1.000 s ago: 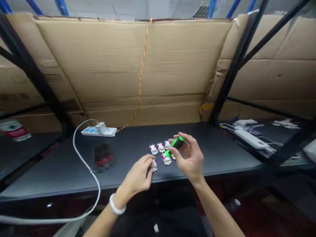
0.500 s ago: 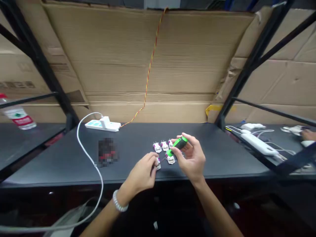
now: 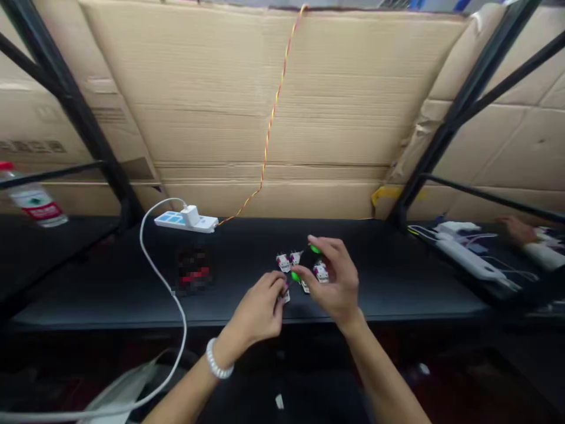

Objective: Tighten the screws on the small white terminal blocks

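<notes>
My right hand [image 3: 333, 280] is closed round a green and black screwdriver [image 3: 310, 257], its shaft slanting down and left toward my left hand. My left hand [image 3: 261, 306], with a pale bracelet at the wrist, pinches a small white and purple part [image 3: 286, 296] near the table's front edge. Where the screwdriver's tip meets that part is too small to tell. Similar small parts stand just behind the hands, among them one [image 3: 283, 262] at the left and another [image 3: 321, 272] beside my right fingers. Some are partly hidden by my right hand.
A white power strip [image 3: 205, 224] with a plug lies at the back left, its white cable [image 3: 154, 271] hanging over the front edge. A blurred dark and red object [image 3: 194, 274] lies nearer. At the right are another power strip [image 3: 470, 259] and another person's hand [image 3: 517, 229].
My right hand has turned the screwdriver and shifted slightly left, its handle now more upright. The other person's hand at the right has moved left. The view has shifted slightly.
</notes>
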Action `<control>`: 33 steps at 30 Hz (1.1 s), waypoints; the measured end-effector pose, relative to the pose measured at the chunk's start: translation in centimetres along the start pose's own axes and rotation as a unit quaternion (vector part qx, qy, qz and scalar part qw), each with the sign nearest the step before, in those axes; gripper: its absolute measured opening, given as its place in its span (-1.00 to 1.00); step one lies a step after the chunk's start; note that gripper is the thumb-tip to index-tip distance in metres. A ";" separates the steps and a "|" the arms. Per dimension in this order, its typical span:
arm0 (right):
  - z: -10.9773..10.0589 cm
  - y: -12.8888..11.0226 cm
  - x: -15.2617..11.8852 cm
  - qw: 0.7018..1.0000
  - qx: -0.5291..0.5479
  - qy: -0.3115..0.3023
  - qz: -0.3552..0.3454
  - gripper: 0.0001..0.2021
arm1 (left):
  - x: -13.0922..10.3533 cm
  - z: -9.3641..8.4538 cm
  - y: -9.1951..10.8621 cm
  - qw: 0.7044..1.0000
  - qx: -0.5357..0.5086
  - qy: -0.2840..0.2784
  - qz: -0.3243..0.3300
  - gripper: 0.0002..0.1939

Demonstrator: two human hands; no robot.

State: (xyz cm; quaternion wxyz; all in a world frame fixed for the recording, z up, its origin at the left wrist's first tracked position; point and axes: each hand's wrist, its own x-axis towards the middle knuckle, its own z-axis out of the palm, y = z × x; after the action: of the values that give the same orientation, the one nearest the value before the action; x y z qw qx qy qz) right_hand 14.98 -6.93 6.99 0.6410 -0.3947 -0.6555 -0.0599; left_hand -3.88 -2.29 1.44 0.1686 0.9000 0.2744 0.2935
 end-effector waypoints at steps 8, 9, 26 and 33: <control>1.3 -1.3 2.2 0.993 0.065 -0.095 0.029 -0.66 | 0.0 0.4 0.1 1.000 -0.013 0.020 -0.019 -0.84; 1.4 -1.3 2.4 0.996 0.043 -0.079 0.022 -0.68 | 0.0 0.4 0.1 0.999 -0.016 0.023 -0.022 -0.84; 0.1 -0.2 3.0 0.989 0.060 -0.123 0.046 -0.56 | -0.2 1.3 0.4 0.997 -0.033 0.043 -0.051 -0.79; -0.4 -0.3 3.5 0.994 0.005 -0.101 0.030 -0.70 | -0.2 1.3 0.7 0.997 -0.026 0.042 -0.058 -0.76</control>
State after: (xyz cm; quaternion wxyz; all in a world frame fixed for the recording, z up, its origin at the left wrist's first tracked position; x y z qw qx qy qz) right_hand 15.61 -5.83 10.26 0.5748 -0.4150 -0.7053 0.0033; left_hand -2.88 -3.19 0.66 0.1971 0.8646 0.3253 0.3283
